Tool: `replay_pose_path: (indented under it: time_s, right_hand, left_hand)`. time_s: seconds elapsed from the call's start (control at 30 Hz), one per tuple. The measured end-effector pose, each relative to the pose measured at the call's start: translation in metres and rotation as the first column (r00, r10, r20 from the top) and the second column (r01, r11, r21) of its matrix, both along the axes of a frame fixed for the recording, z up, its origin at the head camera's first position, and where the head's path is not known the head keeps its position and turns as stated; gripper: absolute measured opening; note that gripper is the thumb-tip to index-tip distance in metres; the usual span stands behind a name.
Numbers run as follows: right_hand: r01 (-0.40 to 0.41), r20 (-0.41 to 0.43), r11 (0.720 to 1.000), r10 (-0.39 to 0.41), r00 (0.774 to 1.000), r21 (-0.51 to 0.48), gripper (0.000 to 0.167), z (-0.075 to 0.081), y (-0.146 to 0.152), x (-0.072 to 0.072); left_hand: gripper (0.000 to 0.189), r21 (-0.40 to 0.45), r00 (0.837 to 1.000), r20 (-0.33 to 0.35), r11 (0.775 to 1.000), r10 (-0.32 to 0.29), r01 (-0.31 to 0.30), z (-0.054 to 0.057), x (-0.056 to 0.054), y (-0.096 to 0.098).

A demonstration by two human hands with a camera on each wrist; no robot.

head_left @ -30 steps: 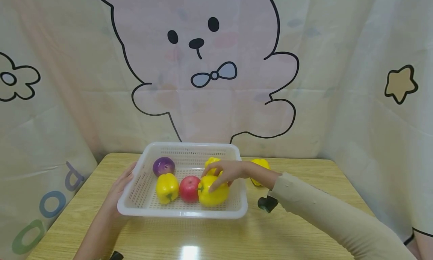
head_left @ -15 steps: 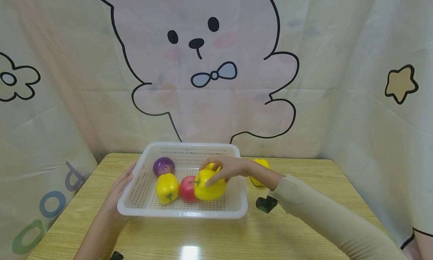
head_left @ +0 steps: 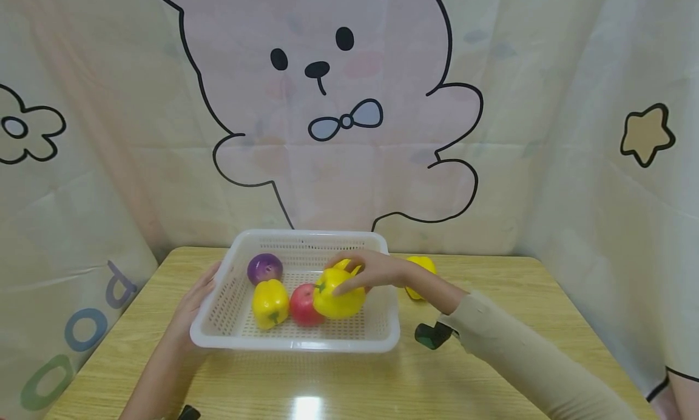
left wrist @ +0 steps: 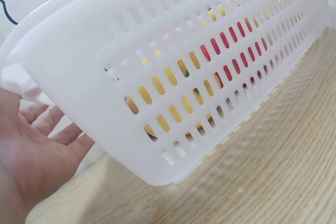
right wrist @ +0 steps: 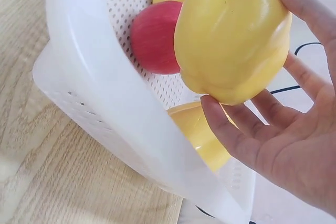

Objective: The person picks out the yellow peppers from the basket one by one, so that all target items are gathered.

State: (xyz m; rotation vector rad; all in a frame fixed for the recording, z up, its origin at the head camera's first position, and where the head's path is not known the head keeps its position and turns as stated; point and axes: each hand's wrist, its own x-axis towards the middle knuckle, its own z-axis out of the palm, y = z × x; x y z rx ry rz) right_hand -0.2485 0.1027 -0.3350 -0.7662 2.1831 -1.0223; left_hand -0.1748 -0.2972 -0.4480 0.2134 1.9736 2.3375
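My right hand [head_left: 374, 269] grips a yellow bell pepper [head_left: 338, 301] with fingers and thumb. In the right wrist view, that bell pepper [right wrist: 231, 40] is raised over the white basket [right wrist: 100, 77], fingertips and thumb pressed to its sides. Lying in the basket are a second yellow bell pepper [head_left: 270, 304], a red apple-like fruit [head_left: 304, 306] and a round purple vegetable [head_left: 264, 268]. Another yellow piece [right wrist: 202, 135] shows below the held pepper, mostly hidden by the hand from the head. Fingers extended, my left hand [left wrist: 42, 150] rests against the basket's left end [left wrist: 79, 93].
Behind the right forearm, one more yellow bell pepper [head_left: 420, 274] lies on the wooden table [head_left: 349, 383], outside the basket. The patterned curtain [head_left: 393, 183] hangs at the table's back edge and along both sides.
My right hand has lifted the yellow bell pepper up from the basket's floor and slightly to the left. The left hand and the basket stay in place.
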Motion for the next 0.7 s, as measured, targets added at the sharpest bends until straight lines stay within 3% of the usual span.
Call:
replay_pose_path:
  time_s: [0.37,0.7]
  right_hand:
    - [0.061,0.008,0.996,-0.061,0.998,-0.059,0.054,0.000,0.013,0.001]
    - [0.113,0.004,0.986,-0.113,0.994,-0.121,0.056,-0.002,0.023,0.001]
  left_hand:
    - [0.042,0.021,1.000,-0.017,1.000,-0.009,0.010,-0.001,0.001,0.000]
    - [0.046,-0.004,1.000,0.007,1.000,0.018,-0.018,0.000,0.000,0.000]
